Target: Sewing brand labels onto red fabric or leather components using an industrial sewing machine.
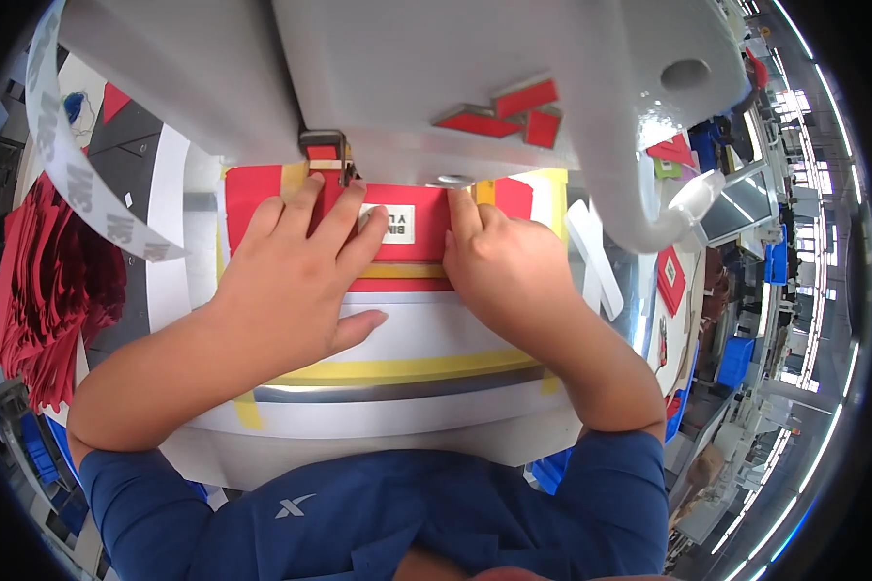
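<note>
As the head view looks down, the left hand (pixel 286 266) lies flat, fingers spread, on a red piece (pixel 431 221) under a grey machine (pixel 407 77); the right hand (pixel 509 257) points 1 finger onto it, others curled, their grip impossible to tell.

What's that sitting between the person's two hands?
In the head view, a white label on red material shows between the left hand and the right hand, with a yellow-brown strip just below it in the picture.
</note>
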`<state>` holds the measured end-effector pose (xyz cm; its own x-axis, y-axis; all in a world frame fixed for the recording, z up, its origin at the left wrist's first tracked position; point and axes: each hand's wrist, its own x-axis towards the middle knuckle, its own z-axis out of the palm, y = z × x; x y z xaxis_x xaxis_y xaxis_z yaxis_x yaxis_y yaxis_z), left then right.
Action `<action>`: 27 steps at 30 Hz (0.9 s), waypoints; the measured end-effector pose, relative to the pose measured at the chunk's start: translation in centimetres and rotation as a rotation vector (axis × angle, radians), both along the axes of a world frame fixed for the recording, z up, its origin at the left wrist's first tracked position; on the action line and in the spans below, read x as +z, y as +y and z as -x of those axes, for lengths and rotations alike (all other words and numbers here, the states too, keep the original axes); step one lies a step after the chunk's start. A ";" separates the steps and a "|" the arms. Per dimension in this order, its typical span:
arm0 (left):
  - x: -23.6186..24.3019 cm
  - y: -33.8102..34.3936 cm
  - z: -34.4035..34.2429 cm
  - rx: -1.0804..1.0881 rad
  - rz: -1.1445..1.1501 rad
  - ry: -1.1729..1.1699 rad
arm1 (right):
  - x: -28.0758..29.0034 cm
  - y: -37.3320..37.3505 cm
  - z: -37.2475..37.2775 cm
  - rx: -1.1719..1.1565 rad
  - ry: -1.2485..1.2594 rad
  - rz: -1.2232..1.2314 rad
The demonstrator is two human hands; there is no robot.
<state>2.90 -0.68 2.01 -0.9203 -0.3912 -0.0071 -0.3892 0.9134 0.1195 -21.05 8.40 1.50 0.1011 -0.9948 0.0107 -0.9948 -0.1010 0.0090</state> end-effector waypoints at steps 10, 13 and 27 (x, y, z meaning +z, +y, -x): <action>0.5 -0.9 -2.8 0.059 -0.040 -0.032 | -0.4 -1.1 -2.3 0.052 -0.073 -0.002; 0.5 -1.1 -3.5 0.063 -0.025 -0.035 | -0.3 -1.3 -2.8 0.081 -0.097 0.016; -1.6 -3.5 1.4 0.030 -0.061 0.170 | 0.3 0.2 -3.3 0.226 0.116 -0.021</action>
